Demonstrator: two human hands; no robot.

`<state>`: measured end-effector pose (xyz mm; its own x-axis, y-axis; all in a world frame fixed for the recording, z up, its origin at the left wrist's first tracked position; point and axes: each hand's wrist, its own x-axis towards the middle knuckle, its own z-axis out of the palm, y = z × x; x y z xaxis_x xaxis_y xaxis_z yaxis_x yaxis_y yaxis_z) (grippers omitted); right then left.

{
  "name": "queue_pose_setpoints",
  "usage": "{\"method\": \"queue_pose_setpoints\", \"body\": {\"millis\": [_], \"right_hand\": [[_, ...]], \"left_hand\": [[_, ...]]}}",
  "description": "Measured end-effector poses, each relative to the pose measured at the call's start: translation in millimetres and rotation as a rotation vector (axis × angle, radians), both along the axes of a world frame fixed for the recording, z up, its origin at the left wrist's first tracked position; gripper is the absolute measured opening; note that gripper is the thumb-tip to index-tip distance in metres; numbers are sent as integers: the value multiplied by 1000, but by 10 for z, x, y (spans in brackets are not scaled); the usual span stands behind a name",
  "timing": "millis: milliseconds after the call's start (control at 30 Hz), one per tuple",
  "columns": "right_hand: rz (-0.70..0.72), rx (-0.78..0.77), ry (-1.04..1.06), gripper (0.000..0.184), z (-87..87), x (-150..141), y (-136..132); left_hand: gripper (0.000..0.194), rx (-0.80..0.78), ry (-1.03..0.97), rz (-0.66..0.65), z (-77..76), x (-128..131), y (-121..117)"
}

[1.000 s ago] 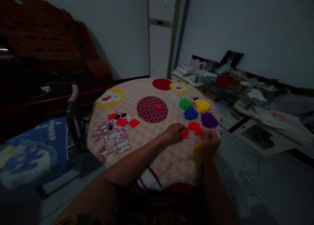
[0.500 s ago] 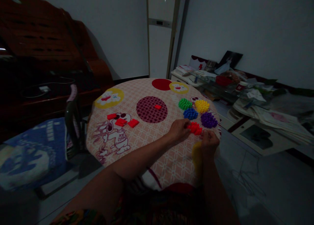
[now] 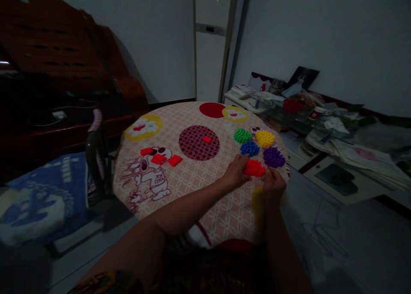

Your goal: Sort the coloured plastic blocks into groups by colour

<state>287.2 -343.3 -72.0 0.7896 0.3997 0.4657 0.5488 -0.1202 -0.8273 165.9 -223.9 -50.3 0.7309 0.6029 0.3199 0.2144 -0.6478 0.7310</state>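
On the right part of the round table lies a red knobbly cluster [image 3: 254, 167], its small parts too blurred to tell apart. My left hand [image 3: 237, 172] curls its fingers against the cluster's left end. At the right end, my right hand [image 3: 274, 182] is closed in a pinch, its fingertips touching the red edge. Just beyond are similar knobbly clusters: blue [image 3: 249, 148], green [image 3: 242, 135], yellow [image 3: 265, 139] and purple [image 3: 274, 157]. Flat red pieces lie farther left, among them one [image 3: 174, 160] near the printed dog and another [image 3: 207, 139] on the dark printed circle.
A patterned cloth covers the round table [image 3: 199, 200]. To the right stands a glass-topped cabinet [image 3: 289, 110] piled with papers, bags and a cup. A chair with a blue cover [image 3: 48, 195] is at the left, before a wooden bench [image 3: 58, 54].
My left hand has shifted slightly left and its fingers have settled lower round the red cluster. My right hand has barely moved. The other clusters and flat pieces stay put.
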Motion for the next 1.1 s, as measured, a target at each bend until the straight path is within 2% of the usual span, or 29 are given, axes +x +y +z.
{"method": "queue_pose_setpoints", "body": {"millis": [67, 200, 300, 633, 833, 933, 1100], "right_hand": [[15, -10, -22, 49, -16, 22, 11], [35, -10, -39, 51, -22, 38, 17], [40, -6, -45, 52, -6, 21, 14], [66, 44, 50, 57, -38, 9, 13], [172, 98, 218, 70, -66, 58, 4], [229, 83, 229, 72, -89, 95, 9], [234, 59, 215, 68, -160, 164, 39]], "left_hand": [[83, 0, 30, -16, -33, 47, 32], [61, -5, 67, -19, -40, 119, 59], [55, -11, 70, -14, -30, 136, 48], [58, -13, 99, -37, -11, 106, 26], [77, 0, 73, -90, -47, 118, 102], [75, 27, 71, -125, -62, 126, 131], [71, 45, 82, -143, -56, 124, 134]]}}
